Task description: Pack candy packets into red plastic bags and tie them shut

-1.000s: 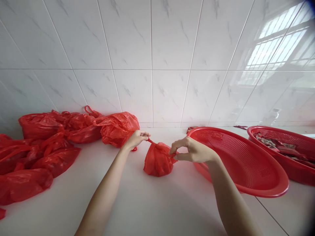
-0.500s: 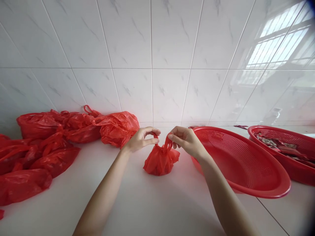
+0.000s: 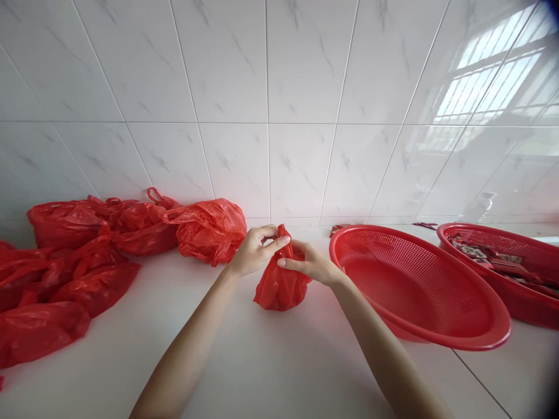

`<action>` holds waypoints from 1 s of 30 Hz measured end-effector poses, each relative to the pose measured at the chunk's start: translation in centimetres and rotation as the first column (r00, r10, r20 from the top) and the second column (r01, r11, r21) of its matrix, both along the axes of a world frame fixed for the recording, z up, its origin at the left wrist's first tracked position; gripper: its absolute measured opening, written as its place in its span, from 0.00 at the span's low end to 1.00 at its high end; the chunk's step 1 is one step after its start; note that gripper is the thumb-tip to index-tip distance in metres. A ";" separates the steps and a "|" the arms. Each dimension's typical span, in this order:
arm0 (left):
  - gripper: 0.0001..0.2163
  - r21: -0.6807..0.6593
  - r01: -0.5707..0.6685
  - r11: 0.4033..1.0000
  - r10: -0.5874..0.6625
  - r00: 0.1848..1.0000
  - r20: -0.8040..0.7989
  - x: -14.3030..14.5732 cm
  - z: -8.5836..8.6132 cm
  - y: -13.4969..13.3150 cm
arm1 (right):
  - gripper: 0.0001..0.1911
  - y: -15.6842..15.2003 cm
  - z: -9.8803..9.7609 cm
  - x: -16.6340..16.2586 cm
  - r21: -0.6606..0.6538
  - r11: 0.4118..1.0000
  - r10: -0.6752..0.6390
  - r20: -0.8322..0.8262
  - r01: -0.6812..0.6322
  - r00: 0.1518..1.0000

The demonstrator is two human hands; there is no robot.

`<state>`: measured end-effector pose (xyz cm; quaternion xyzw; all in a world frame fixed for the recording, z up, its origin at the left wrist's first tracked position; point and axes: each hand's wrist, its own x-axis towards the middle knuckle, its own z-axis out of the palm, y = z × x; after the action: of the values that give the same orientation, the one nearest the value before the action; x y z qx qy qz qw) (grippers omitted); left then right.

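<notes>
A small red plastic bag (image 3: 282,289) rests on the white countertop in front of me, its bottom bulging and its contents hidden. My left hand (image 3: 258,250) pinches the gathered top of the bag between thumb and fingers. Just below and to the right, my right hand (image 3: 312,262) closes round the bag's neck, thumb in front and fingers behind it. The bag's top stands up as a twisted point between both hands.
Several filled red plastic bags (image 3: 213,230) lie along the left by the tiled wall (image 3: 301,169). On the right stands a red perforated basket (image 3: 463,340). Beyond it, another red basket (image 3: 517,302) holds small wrapped packets (image 3: 498,260).
My hands have come together. The bag's loops, held apart before, are now gathered into one upright neck, and my right hand has moved left and down onto it.
</notes>
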<state>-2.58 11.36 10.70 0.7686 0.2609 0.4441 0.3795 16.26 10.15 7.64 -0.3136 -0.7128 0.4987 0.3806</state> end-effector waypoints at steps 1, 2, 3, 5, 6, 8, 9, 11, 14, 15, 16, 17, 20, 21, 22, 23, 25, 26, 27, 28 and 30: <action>0.10 0.001 -0.008 1.000 0.008 0.999 0.031 0.0 0.0 0.0 | 0.18 0.2 -0.5 -0.3 -0.024 0.999 0.031 0.018 -0.031 0.999; 0.10 0.003 -0.028 1.000 0.028 0.998 0.062 -0.1 0.1 0.0 | 0.18 0.4 -1.0 -0.6 -0.048 0.998 0.053 0.025 -0.052 0.998; 0.11 0.000 -0.061 0.998 0.061 0.994 0.092 -0.1 0.1 0.1 | 0.19 0.6 -1.3 -1.0 -0.066 0.996 0.067 0.022 -0.065 0.998; 0.12 -0.028 -0.143 0.989 0.145 0.979 0.142 -0.4 0.1 0.4 | 0.22 0.7 -1.8 -1.5 -0.086 0.994 0.068 -0.008 -0.069 0.998; 0.13 -0.048 -0.182 0.982 0.187 0.968 0.168 -0.6 0.1 0.5 | 0.23 0.6 -1.9 -1.7 -0.088 0.994 0.062 -0.028 -0.064 0.998; 0.16 -0.079 -0.241 0.967 0.252 0.942 0.221 -0.9 0.0 1.0 | 0.23 0.5 -2.1 -2.1 -0.082 0.995 0.051 -0.064 -0.056 0.997; 0.17 -0.086 -0.256 0.963 0.270 0.930 0.250 -1.0 0.0 1.1 | 0.22 0.4 -2.1 -2.3 -0.078 0.995 0.047 -0.076 -0.053 0.996; 0.16 -0.091 -0.268 0.959 0.283 0.913 0.294 -1.1 -0.1 1.4 | 0.22 0.2 -2.3 -2.6 -0.075 0.996 0.036 -0.070 -0.041 0.997; 0.13 -0.086 -0.261 0.962 0.275 0.911 0.308 -1.0 -0.2 1.4 | 0.23 0.2 -2.6 -2.9 -0.070 0.997 0.026 -0.018 -0.027 1.000; 0.12 -0.084 -0.258 0.963 0.271 0.913 0.305 -1.0 -0.2 1.4 | 0.23 0.2 -2.7 -2.8 -0.060 0.998 0.030 0.001 -0.030 1.000; 0.12 -0.082 -0.256 0.963 0.268 0.916 0.299 -0.9 -0.2 1.3 | 0.23 0.3 -2.7 -2.7 -0.043 0.998 0.039 0.015 -0.039 0.999; 0.12 -0.081 -0.253 0.964 0.265 0.919 0.292 -0.8 -0.1 1.2 | 0.22 0.3 -2.7 -2.6 -0.022 0.998 0.054 0.024 -0.054 0.998; 0.12 -0.086 -0.238 0.967 0.252 0.934 0.255 -0.7 0.2 0.7 | 0.20 0.3 -2.5 -2.2 0.059 0.996 0.069 0.034 -0.071 0.997; 0.12 -0.089 -0.232 0.969 0.246 0.940 0.237 -0.6 0.3 0.5 | 0.21 0.4 -2.4 -2.0 0.086 0.995 0.044 0.032 -0.046 0.999; 0.13 -0.092 -0.224 0.970 0.240 0.946 0.217 -0.6 0.4 0.3 | 0.21 0.4 -2.3 -2.0 0.109 0.994 0.005 0.031 -0.008 1.000; 0.13 -0.096 -0.218 0.971 0.233 0.952 0.199 -0.6 0.4 0.2 | 0.21 0.4 -2.3 -1.9 0.128 0.991 -0.037 0.033 0.033 0.999; 0.12 -0.095 -0.201 0.975 0.215 0.960 0.181 -0.5 0.6 -0.1 | 0.22 0.5 -2.3 -1.9 0.151 0.985 -0.089 0.045 0.081 0.995; 0.12 -0.087 -0.189 0.978 0.203 0.962 0.185 -0.5 0.6 -0.2 | 0.22 0.6 -2.4 -2.0 0.154 0.984 -0.093 0.050 0.085 0.994; 0.11 -0.074 -0.180 0.981 0.191 0.962 0.195 -0.5 0.6 -0.2 | 0.22 0.6 -2.4 -2.0 0.156 0.984 -0.092 0.050 0.083 0.995; 0.13 -0.052 -0.180 0.982 0.187 0.961 0.205 -0.6 0.6 -0.1 | 0.22 0.7 -2.4 -2.0 0.157 0.984 -0.091 0.043 0.084 0.995; 0.29 -0.009 -0.202 0.979 0.200 0.962 0.185 -0.9 0.3 0.2 | 0.22 0.7 -2.4 -2.1 0.151 0.982 -0.117 0.009 0.114 0.993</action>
<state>-3.51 11.55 11.00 0.6954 0.2988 0.5512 0.3512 14.15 10.86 5.21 -0.3294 -0.7324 0.4176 0.4251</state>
